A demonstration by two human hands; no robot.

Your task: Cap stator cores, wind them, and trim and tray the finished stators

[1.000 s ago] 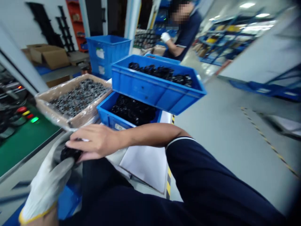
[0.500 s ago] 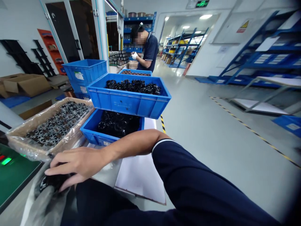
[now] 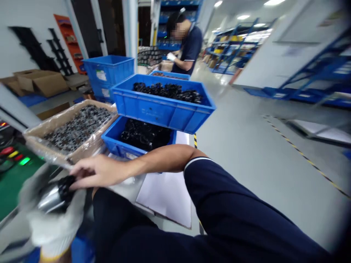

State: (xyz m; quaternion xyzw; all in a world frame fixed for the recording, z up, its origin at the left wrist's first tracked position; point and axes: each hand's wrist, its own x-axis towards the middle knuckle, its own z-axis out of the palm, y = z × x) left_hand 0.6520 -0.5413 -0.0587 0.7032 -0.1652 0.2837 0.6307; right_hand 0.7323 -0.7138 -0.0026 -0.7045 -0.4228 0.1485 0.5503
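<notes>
At the lower left, my left hand [image 3: 55,219], in a white-grey glove, is wrapped round a cylindrical part [image 3: 53,197] with a shiny metal side and a black end. My bare right hand [image 3: 98,171] reaches across from the right, its thumb and fingers closed on the black end of the same part. Just behind the hands stands a lined cardboard box [image 3: 95,140] of grey metal pieces [image 3: 78,128]. Beyond my right forearm, a blue bin [image 3: 109,144] holds black round parts [image 3: 145,135].
An upper blue bin [image 3: 161,113] of black pieces overhangs the lower one. More blue bins [image 3: 108,73] are stacked behind the cardboard box. A person [image 3: 192,45] works at the back. Red and yellow buttons [image 3: 12,153] sit at the left.
The camera view has shifted left and down. The gloved left hand and the part, with its metal side now exposed, show more clearly; my right fingers have moved to its black end.
</notes>
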